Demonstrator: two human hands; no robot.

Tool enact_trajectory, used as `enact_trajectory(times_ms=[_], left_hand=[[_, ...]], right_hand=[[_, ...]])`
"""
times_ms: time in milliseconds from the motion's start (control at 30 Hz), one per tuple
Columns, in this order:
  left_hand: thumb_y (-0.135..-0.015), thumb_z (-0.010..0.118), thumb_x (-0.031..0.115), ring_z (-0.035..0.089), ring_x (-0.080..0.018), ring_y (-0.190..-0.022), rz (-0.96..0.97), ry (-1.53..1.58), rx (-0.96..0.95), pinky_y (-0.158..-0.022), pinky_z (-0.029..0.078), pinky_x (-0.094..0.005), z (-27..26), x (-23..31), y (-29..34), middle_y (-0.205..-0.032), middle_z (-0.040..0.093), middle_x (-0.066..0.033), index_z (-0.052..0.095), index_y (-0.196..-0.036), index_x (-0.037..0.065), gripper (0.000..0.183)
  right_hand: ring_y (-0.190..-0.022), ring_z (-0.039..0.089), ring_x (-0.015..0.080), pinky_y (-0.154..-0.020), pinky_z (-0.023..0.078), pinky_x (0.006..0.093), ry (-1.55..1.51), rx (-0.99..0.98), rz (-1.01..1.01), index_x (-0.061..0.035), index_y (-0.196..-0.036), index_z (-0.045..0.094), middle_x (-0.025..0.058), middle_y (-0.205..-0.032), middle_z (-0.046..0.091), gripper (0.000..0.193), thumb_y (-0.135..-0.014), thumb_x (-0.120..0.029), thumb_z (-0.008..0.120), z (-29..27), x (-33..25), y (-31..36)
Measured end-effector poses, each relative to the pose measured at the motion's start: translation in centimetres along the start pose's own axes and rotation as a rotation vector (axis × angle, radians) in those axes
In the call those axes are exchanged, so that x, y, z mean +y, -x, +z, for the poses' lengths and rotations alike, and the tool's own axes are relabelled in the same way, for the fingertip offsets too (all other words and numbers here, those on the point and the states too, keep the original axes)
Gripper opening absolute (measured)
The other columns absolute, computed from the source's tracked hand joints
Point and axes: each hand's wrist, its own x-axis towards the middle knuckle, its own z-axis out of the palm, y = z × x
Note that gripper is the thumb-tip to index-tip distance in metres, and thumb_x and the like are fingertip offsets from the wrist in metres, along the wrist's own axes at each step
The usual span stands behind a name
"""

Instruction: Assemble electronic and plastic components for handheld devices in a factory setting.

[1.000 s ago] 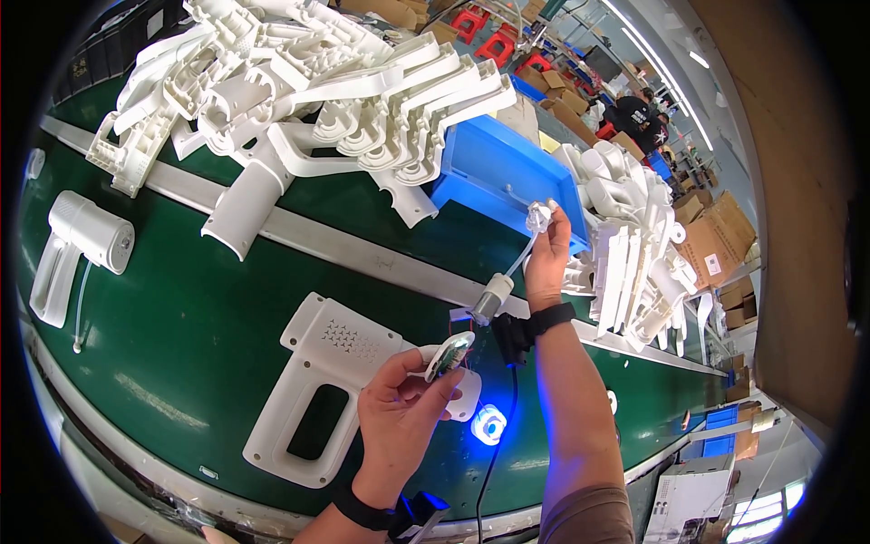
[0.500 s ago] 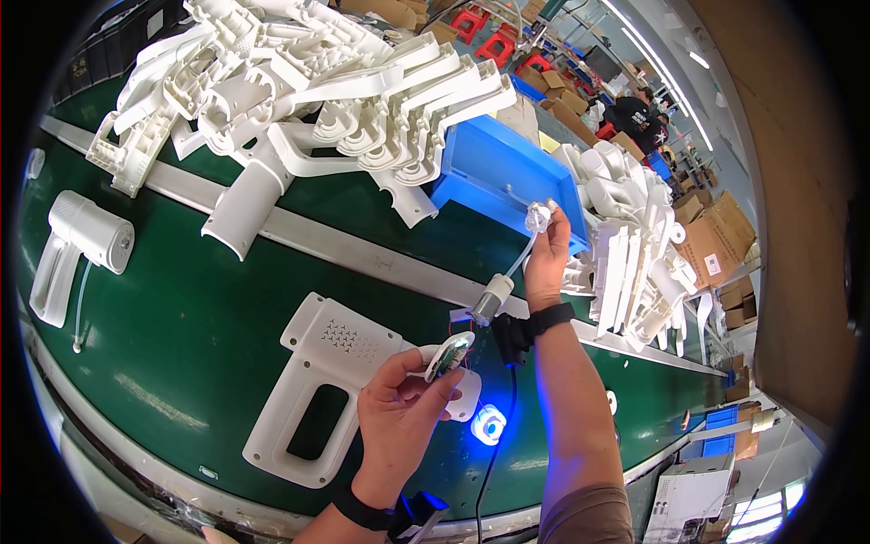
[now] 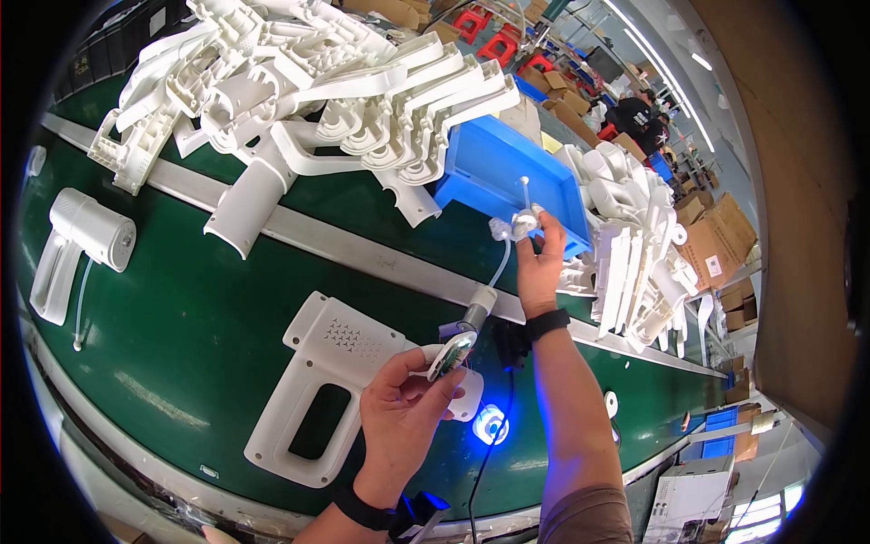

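Observation:
My left hand [image 3: 401, 419] pinches a round white cap with a green circuit board [image 3: 452, 354] in it, above the nozzle end of a white gun-shaped housing [image 3: 349, 337] lying on the green surface. With raised fingertips, my right hand [image 3: 542, 265] grips a clear plastic fitting [image 3: 524, 223] with a short tube standing up from it. A second clear piece [image 3: 499, 228] hangs beside it, and a thin tube [image 3: 502, 263] runs down to a small cylindrical motor pump [image 3: 477, 308] behind the board. A ring-shaped light [image 3: 490, 423] glows blue near the nozzle.
White molded shell halves [image 3: 299, 82] are heaped at the far left. A blue bin [image 3: 507, 154] stands behind my right hand, with more white parts [image 3: 625, 245] to its right. An assembled white unit [image 3: 91, 231] with a dangling tube lies at the left. A black cable [image 3: 480, 480] crosses the near side.
My right hand has shifted slightly left and lower, turning the clear fitting so its short tube points up. The motor pump has swung down and left toward the board. My left hand has barely moved.

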Motion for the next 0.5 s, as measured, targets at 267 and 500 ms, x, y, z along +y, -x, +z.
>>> enact_trajectory(times_ms=[267, 500], left_hand=[[-0.079, 0.067, 0.006, 0.063, -0.0091, -0.068, 0.000, -0.016, -0.005, -0.055, 0.048, -0.0191, 0.00, -0.11, 0.06, -0.076, 0.066, -0.0069, 0.058, -0.102, -0.001, 0.026], [-0.077, 0.067, 0.000, 0.065, -0.0143, -0.068, -0.008, -0.015, 0.004, -0.049, 0.049, -0.0200, 0.02, -0.08, -0.02, -0.084, 0.064, -0.0104, 0.057, -0.099, -0.004, 0.024]], right_hand=[[-0.088, 0.048, 0.0189, -0.081, 0.041, 0.0292, 0.040, -0.065, -0.037, -0.0084, -0.117, 0.053, 0.0080, -0.101, 0.050, 0.044, -0.075, 0.002, 0.062, -0.23, 0.05, 0.36], [-0.087, 0.049, 0.0186, -0.080, 0.042, 0.0298, 0.049, -0.070, -0.027, -0.0090, -0.119, 0.051, 0.0082, -0.104, 0.049, 0.047, -0.075, 0.003, 0.061, -0.27, 0.37, 0.49]])
